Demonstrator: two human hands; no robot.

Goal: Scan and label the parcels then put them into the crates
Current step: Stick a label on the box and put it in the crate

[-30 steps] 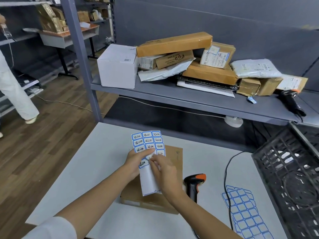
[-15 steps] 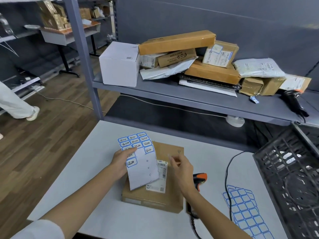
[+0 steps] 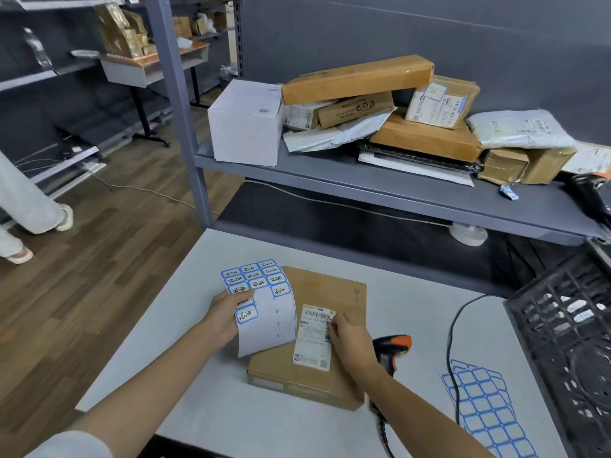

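Head view, left to right: our left hand (image 3: 222, 316) pinches the limp sticker sheet (image 3: 261, 305), our right hand (image 3: 352, 335) presses a sticker onto the parcel (image 3: 310, 338) lying flat on the table (image 3: 158, 358); it looks stiff and light, best gripped by its side edges.

We see the left hand (image 3: 224, 314) curled, thumb on top (gripping), forearm reaching in from lower left; the right hand (image 3: 352, 338) pinches, fingertips pressed down

A flat brown parcel (image 3: 307, 338) bearing a white shipping label (image 3: 314, 337) lies beside a curled, blue-bordered sticker sheet (image 3: 261, 302).
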